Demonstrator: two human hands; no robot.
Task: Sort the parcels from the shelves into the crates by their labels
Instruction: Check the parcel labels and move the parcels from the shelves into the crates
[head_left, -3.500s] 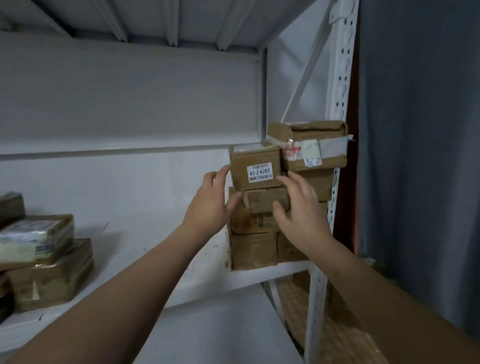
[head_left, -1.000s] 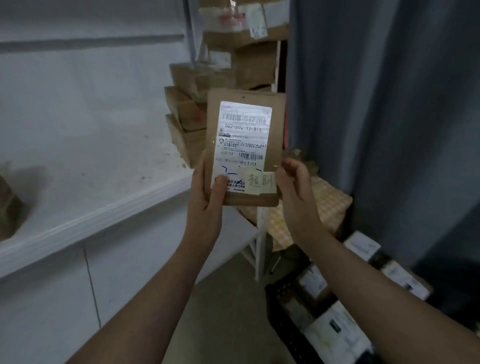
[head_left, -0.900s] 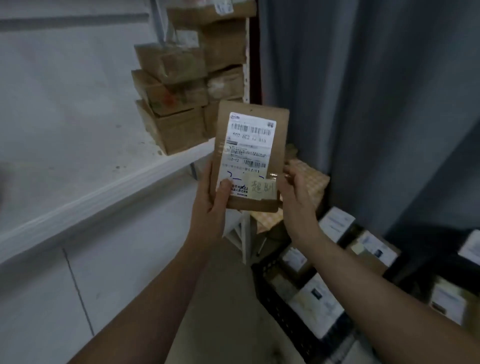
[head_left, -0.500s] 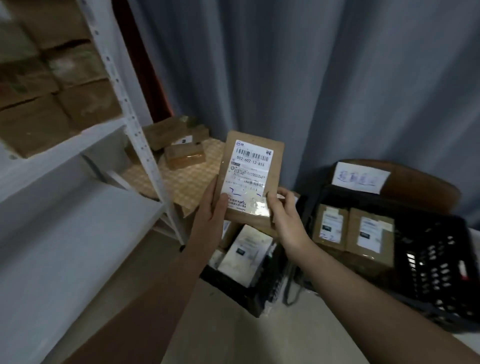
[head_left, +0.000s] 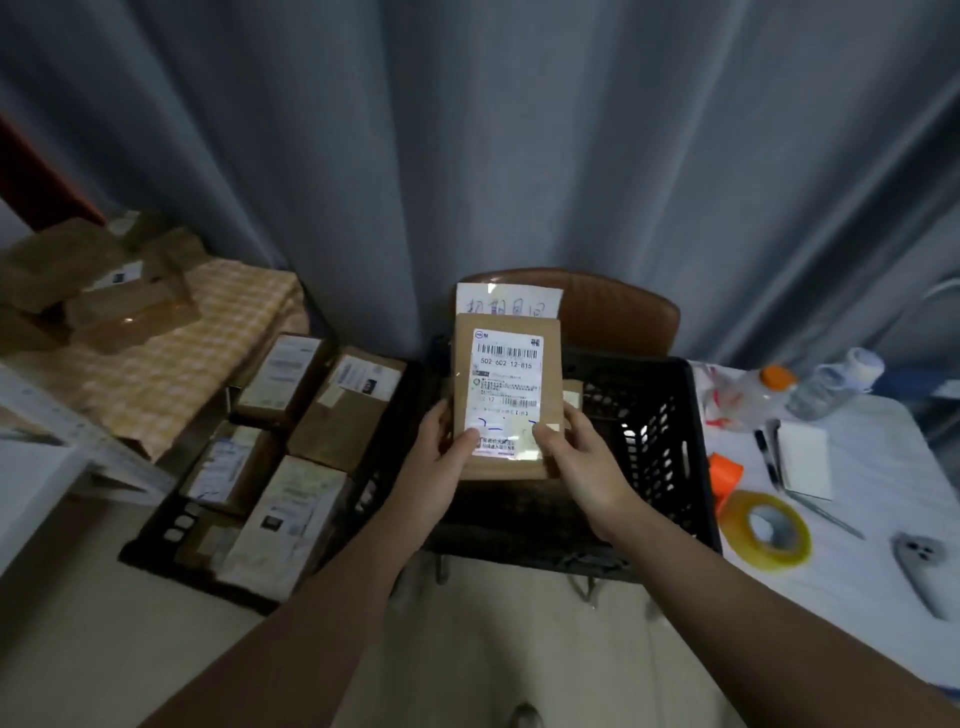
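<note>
Parcel (head_left: 506, 400), brown with its white label (head_left: 505, 374) facing the camera, is gripped by its lower end between both hands: the left hand (head_left: 441, 460) clasps the lower left edge, the right hand (head_left: 584, 465) the lower right, thumbs pressed on the label. Directly under and beyond the fingers sits a black crate (head_left: 660, 447); left of them, a second crate (head_left: 171, 540) holds other parcels (head_left: 291, 519).

sign (head_left: 511, 301): lower part behind parcel (head_left: 506, 400) | parcel fine print: illegible | shelf (head_left: 62, 421): cut left
</note>
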